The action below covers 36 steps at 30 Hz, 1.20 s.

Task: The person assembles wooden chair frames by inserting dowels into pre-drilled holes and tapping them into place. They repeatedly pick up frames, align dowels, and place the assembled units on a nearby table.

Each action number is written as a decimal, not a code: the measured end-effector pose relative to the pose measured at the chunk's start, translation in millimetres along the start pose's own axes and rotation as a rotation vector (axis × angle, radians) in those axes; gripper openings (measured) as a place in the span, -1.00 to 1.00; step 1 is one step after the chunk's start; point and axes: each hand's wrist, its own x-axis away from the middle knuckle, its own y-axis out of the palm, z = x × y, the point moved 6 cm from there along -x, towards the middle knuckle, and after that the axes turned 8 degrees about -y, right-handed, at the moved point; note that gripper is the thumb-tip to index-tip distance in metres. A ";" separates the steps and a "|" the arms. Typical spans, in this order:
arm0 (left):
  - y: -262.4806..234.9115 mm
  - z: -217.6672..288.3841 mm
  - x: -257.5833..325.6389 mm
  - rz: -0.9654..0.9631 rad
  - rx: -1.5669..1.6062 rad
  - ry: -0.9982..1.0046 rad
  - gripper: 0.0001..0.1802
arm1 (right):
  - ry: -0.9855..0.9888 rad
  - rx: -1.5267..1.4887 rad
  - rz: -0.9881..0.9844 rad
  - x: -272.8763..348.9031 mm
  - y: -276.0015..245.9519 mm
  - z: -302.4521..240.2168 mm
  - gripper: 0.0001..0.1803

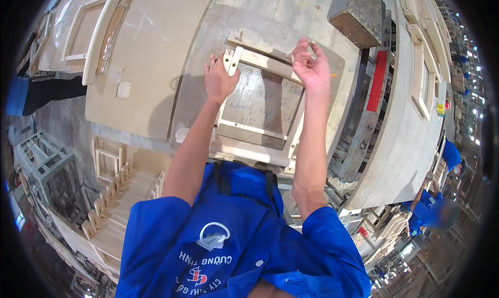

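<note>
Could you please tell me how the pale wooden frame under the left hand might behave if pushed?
The wooden frame would probably stay stiff, as its bars look straight and solid. It is likely light for its size, since the board beneath shows through its open middle. Appearing to lie flat, it seems likelier to slide than roll.

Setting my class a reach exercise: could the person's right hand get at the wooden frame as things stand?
Probably yes: the right hand appears close to the wooden frame, and nothing visible blocks the way.

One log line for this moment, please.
left hand: at wooden frame, far-left corner | right hand: near far-right corner, fingers curled, contents unclear
</note>
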 end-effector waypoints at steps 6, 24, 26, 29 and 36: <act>3.1 -0.1 -3.9 -0.044 -0.073 -0.051 -0.21 | -0.605 0.511 -0.187 65.4 45.5 14.8 -0.85; -9.7 7.6 -0.4 0.067 0.024 -0.006 -0.31 | -0.018 1.709 -0.012 89.9 -193.3 120.6 -0.59; -8.8 7.7 -0.2 0.061 0.012 -0.001 -0.30 | 0.005 1.722 -0.039 83.0 -185.7 122.3 -0.59; -8.8 8.4 -0.4 0.011 -0.032 -0.033 -0.28 | 0.030 1.723 -0.051 74.4 -182.7 123.7 -0.59; -5.5 3.9 -1.1 -0.071 -0.100 -0.093 -0.24 | -0.034 1.624 0.006 85.4 -171.1 112.3 -0.58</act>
